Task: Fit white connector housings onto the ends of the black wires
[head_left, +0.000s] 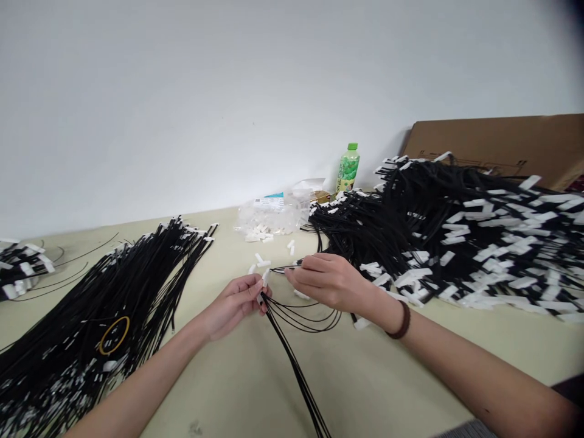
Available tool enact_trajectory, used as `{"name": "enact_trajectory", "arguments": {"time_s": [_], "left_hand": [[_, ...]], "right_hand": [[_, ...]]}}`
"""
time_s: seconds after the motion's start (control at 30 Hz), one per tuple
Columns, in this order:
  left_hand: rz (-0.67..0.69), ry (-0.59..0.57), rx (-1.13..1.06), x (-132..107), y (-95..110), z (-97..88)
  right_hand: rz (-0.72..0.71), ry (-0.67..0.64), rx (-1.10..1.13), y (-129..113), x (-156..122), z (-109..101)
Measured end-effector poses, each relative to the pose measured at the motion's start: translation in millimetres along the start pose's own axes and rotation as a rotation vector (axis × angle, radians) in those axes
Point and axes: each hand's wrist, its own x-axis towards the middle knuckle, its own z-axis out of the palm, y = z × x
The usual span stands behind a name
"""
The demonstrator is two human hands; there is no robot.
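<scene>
My left hand (241, 301) pinches a white connector (266, 277) with black cables (289, 348) running from it down toward the table's front edge. Several thin wires (314, 328) loop out to the right from there. My right hand (322, 281), its fingers closed, grips thin black wires (279, 269) close to the connector; their ends inside the fingers are hidden. Loose white connectors (261, 261) lie on the table just beyond my hands.
To the left spreads a large heap of black cables (137, 280) with a yellow ring (114, 336) on it. White-tagged cables (493, 243) pile up at right, before a cardboard box (493, 137). Behind are a clear plastic bag (274, 216) of white pieces and a green-capped bottle (347, 169).
</scene>
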Motion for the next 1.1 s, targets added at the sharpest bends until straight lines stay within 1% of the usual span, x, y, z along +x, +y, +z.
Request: {"name": "enact_trajectory", "arguments": {"time_s": [0.17,0.27,0.53,0.6,0.67,0.87,0.93,1.1], "left_hand": [[-0.005,0.002,0.036,0.0,-0.3,0.1],[-0.002,-0.011,0.043,-0.1,-0.5,-0.2],[-0.013,-0.045,0.081,-0.5,1.4,0.3],[-0.016,-0.054,0.080,-0.1,1.3,-0.1],[-0.018,-0.062,0.071,-0.1,1.3,-0.3],[-0.029,-0.045,0.051,-1.1,3.0,2.0],[-0.031,-0.045,0.052,-0.9,3.3,2.3],[-0.029,-0.057,0.041,0.1,2.5,1.0]], "right_hand": [[0.118,-0.060,0.078,-1.9,-4.0,5.0],[0.162,-0.083,0.103,-4.1,-4.8,9.4],[0.274,0.002,0.190,-12.1,-0.8,15.2],[0.276,0.012,0.238,-13.7,-2.2,16.9],[0.258,-0.005,0.267,-14.7,-3.6,17.2],[0.175,-0.159,0.234,-13.4,-2.2,9.8],[0.160,-0.192,0.212,-12.5,-1.2,7.6],[0.143,-0.202,0.194,-11.6,-0.9,7.1]]}}
